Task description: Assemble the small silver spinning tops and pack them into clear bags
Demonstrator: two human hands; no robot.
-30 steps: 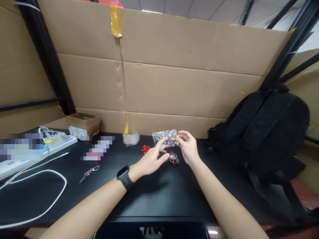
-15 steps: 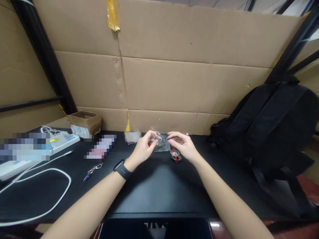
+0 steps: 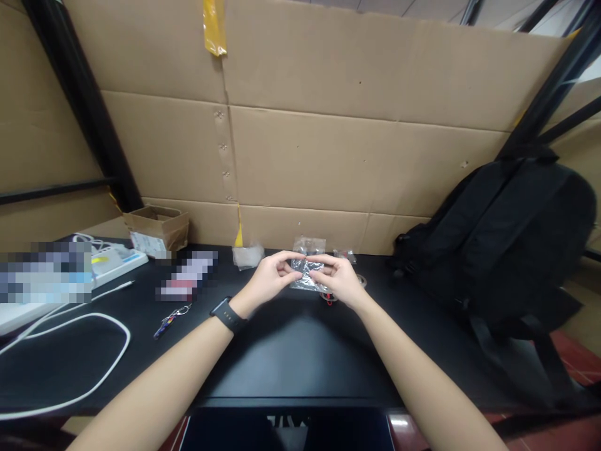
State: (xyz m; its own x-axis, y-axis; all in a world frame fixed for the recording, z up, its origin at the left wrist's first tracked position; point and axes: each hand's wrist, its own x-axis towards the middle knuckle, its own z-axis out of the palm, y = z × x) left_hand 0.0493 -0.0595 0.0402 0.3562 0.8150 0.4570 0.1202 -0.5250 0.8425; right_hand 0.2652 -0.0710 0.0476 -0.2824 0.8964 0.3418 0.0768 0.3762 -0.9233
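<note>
Head view: in what state are the hands?

My left hand (image 3: 268, 279) and right hand (image 3: 345, 285) are part-curled, each pinching the transparent bag (image 3: 306, 283) between thumb and fingers. The thumbs press its near face, tips apart.

Position of the bag?

Spread between my hands, at the far part of the black tabletop (image 3: 291, 360). I cannot tell whether it touches the surface.

Pose?

Both forearms reach forward and converge; the forefingers almost meet above the bag. A watch (image 3: 228, 315) circles my left wrist.

Edges and room?

The tabletop runs from my wrists back to its front edge. The cardboard wall (image 3: 300, 163) rises near, beyond the bag. A metal piece with red cord (image 3: 329, 299) is partly hidden by my right hand. The backpack (image 3: 507, 232) stands well apart, to the right; the keyring (image 3: 171, 321) lies left.
</note>
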